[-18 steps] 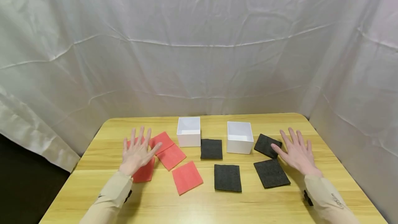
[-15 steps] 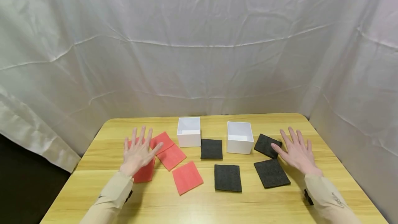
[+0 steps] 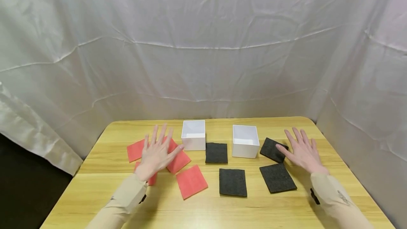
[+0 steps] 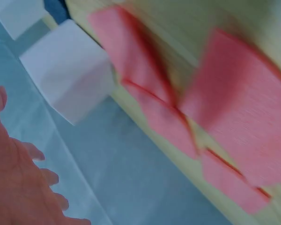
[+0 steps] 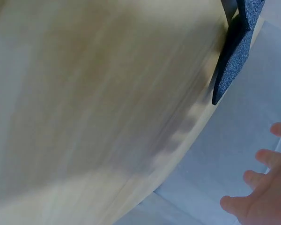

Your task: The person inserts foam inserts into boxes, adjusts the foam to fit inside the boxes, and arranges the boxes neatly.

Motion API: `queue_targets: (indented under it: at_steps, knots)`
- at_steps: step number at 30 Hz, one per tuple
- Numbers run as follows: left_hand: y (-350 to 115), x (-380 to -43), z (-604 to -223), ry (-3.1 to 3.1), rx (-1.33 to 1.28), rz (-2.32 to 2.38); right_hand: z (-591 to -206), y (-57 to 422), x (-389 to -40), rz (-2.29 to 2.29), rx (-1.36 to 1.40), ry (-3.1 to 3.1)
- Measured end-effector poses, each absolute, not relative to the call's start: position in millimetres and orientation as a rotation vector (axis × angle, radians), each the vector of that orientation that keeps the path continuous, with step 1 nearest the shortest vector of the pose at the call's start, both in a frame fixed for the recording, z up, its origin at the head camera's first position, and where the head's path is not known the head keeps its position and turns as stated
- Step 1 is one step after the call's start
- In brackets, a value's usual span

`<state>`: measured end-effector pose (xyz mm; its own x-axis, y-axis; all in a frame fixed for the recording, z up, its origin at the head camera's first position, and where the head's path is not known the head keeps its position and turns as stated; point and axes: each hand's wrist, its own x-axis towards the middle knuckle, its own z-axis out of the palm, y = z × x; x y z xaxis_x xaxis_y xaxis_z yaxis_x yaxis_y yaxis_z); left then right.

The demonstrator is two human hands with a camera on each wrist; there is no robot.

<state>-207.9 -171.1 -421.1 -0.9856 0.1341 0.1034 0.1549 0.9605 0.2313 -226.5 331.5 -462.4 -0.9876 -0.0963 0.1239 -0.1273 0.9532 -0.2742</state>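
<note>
In the head view my left hand (image 3: 156,155) hovers with spread, straight fingers over several red fabric-like squares, partly hiding them. One red square (image 3: 192,181) lies fully visible to its right; another red square (image 3: 135,150) shows past its fingers on the left. The left wrist view shows the left palm (image 4: 18,178) apart from the red squares (image 4: 243,108). My right hand (image 3: 303,154), fingers also spread, is held beside a black square (image 3: 271,149), its thumb overlapping that square's edge in this view. A nearer black square (image 3: 278,177) lies left of its wrist. Both hands hold nothing.
Two white open-topped boxes, the left box (image 3: 194,141) and the right box (image 3: 245,149), stand toward the table's back. Between and in front of them lie a black square (image 3: 216,153) and another black square (image 3: 233,182). Pale curtains (image 3: 203,73) surround the wooden table (image 3: 203,215).
My left hand has moved to the right across the red squares, uncovering the leftmost one. The right hand has barely shifted. Squares and boxes stay where they were.
</note>
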Motion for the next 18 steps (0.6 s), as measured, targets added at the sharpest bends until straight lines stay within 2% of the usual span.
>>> queue_targets:
  at_steps: [18]
  knots:
    - [-76, -219, -422, -2.948, -0.609, -0.650, -462, 327, -247, 0.540, 0.309, -3.030]
